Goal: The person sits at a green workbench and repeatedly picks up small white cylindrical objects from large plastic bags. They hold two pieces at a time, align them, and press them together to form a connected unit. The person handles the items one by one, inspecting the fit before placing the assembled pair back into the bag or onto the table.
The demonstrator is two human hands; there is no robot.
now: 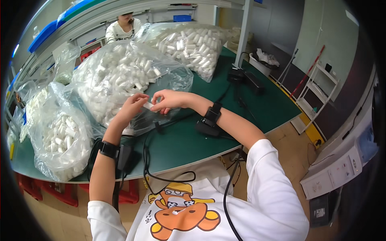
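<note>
A small white cylindrical piece (pixel 148 105) sits between the fingertips of my two hands, over the near edge of a large clear plastic bag (pixel 177 78). My left hand (pixel 132 107) pinches its left end. Closed on the other end is my right hand (pixel 171 100), its thumb and index finger meeting near the piece. The big bag lies open and holds many similar white cylinders (pixel 116 68). A smaller clear bag (pixel 48 158) with more white pieces (pixel 62 134) stands left of my left forearm. Fine detail of the held piece is too small to make out.
Another full bag of white cylinders (pixel 189 46) lies at the back of the green table (pixel 225 104). Black cables (pixel 146 160) trail along the front edge. Black adapters (pixel 253 82) rest at the right. A person (pixel 124 27) sits beyond the table; a white shelf (pixel 317 92) stands right.
</note>
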